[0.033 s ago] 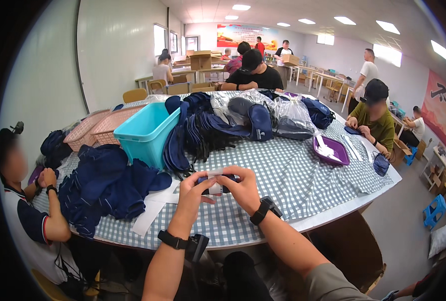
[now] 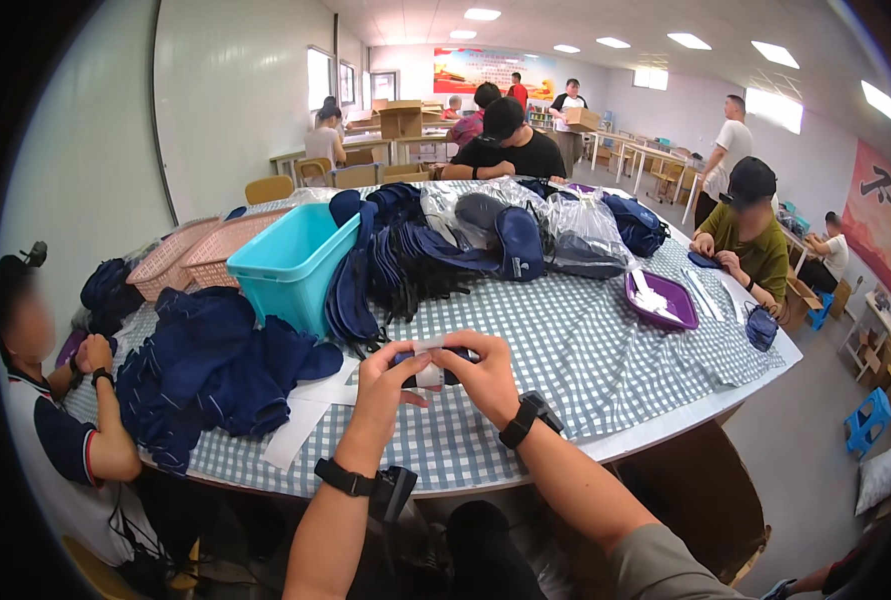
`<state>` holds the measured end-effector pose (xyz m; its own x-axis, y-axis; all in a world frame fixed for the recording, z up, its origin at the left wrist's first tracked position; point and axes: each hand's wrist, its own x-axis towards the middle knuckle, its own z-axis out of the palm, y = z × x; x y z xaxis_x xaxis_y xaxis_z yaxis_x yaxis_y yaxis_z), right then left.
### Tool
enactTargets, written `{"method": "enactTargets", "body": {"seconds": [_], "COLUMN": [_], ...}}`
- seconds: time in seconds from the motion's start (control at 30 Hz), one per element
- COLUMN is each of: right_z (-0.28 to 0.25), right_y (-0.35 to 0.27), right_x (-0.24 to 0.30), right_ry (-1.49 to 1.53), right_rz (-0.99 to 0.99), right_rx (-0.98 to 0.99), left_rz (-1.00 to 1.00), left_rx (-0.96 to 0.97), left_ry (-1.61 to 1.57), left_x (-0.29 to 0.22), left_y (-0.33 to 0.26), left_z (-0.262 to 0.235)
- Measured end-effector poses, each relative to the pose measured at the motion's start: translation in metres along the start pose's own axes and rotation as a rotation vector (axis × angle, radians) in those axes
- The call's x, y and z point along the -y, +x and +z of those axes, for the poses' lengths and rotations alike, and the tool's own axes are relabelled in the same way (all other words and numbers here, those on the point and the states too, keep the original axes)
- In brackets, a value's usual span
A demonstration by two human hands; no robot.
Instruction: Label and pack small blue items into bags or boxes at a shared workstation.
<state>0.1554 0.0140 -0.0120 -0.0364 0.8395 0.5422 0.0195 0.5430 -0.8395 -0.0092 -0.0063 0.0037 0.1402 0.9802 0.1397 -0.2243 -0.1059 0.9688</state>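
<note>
Above the near side of the checked tablecloth, a small folded navy fabric bundle with a white band around its middle is held between both hands. My left hand grips its left end, and my right hand grips the right end. Both thumbs meet near the white band. White paper strips lie left of my left hand, beside a heap of navy cloth items. Beyond my hands, a row of stacked navy caps spreads across the table.
A turquoise bin and pink baskets stand at the left. Clear plastic bags lie at the back. A purple tray holds white strips. Co-workers sit left, across and right. An open cardboard box stands below the table's right edge.
</note>
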Motion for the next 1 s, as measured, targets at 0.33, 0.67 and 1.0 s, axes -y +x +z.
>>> {"method": "enactTargets", "body": {"seconds": [0.33, 0.67, 1.0], "right_z": [-0.004, 0.003, -0.006], "right_y": [0.001, -0.003, 0.001], "right_x": [0.006, 0.009, 0.01], "right_ry": [0.065, 0.003, 0.053], "right_rz": [0.107, 0.043, 0.21], "right_rx": [-0.003, 0.031, 0.129], "left_rz": [0.043, -0.005, 0.043], "left_rx": [0.03, -0.047, 0.0], "left_ry": [-0.096, -0.116, -0.06], "left_x": [0.005, 0.006, 0.004], "left_y": [0.001, 0.002, 0.001], "left_z": [0.0, -0.005, 0.0]}}
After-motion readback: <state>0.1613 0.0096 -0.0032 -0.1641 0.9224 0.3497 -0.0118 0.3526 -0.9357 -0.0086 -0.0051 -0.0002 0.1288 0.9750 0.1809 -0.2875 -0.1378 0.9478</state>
